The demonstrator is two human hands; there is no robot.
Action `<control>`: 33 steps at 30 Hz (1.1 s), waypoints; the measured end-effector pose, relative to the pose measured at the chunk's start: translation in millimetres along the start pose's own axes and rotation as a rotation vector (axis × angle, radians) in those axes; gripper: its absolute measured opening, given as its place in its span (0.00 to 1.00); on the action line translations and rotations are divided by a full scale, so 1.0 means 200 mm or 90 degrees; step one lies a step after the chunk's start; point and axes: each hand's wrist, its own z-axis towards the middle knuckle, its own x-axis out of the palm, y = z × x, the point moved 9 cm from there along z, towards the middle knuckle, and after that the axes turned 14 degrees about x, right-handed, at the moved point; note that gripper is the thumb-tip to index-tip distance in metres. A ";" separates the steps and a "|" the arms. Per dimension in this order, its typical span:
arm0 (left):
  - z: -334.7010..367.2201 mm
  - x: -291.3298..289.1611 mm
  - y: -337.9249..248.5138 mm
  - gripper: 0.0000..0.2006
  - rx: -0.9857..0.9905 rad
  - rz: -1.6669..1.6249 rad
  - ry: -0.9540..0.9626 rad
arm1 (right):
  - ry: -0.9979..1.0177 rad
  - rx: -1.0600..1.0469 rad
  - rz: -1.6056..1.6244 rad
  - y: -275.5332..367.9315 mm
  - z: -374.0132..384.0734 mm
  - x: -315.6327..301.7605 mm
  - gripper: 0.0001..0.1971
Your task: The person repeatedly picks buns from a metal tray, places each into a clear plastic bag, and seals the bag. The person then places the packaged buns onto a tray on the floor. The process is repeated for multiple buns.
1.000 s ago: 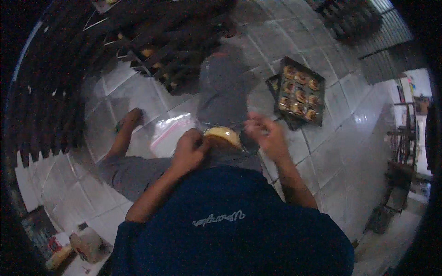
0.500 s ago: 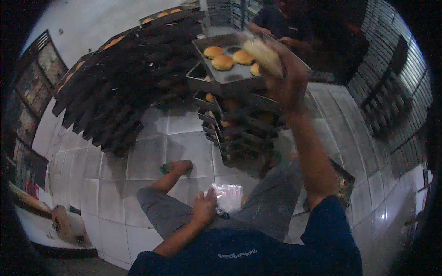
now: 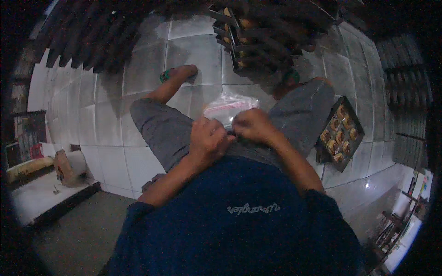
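In my lap lies a clear plastic bag (image 3: 230,106) with a reddish stripe, perhaps one of a small stack. My left hand (image 3: 208,139) is closed on its near left side, fingers curled over the edge. Close by, my right hand (image 3: 254,125) is bent at the bag's near right corner, thumb and fingers drawn together on the plastic. The right fingertips are slightly blurred. Both hands nearly meet over a small dark thing at the bag's near edge, which I cannot make out.
A tall stack of dark baking trays (image 3: 264,46) with buns stands ahead between my feet. More stacked trays (image 3: 87,37) fill the far left. On my right, a tray of topped rolls (image 3: 340,133) rests low by my knee. A low white ledge (image 3: 55,198) is at left.
My right hand has come down from the top tray to the bag in my lap; the pale, blurred item it held is gone from it. My view has tilted down.
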 end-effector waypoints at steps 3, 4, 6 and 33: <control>-0.01 0.33 -0.01 0.15 -0.336 -0.346 0.473 | -0.222 0.161 0.466 -0.22 0.05 -0.28 0.16; 0.11 0.33 0.01 0.16 -0.463 -0.540 0.252 | -0.255 0.119 0.672 -0.23 0.06 -0.35 0.13; 0.22 0.35 0.14 0.20 -0.678 -0.858 -0.247 | -0.222 0.150 0.687 -0.14 0.08 -0.41 0.11; -0.38 0.56 1.40 0.12 -0.765 -0.841 -0.418 | -0.388 -0.142 0.270 0.32 0.21 -2.38 0.26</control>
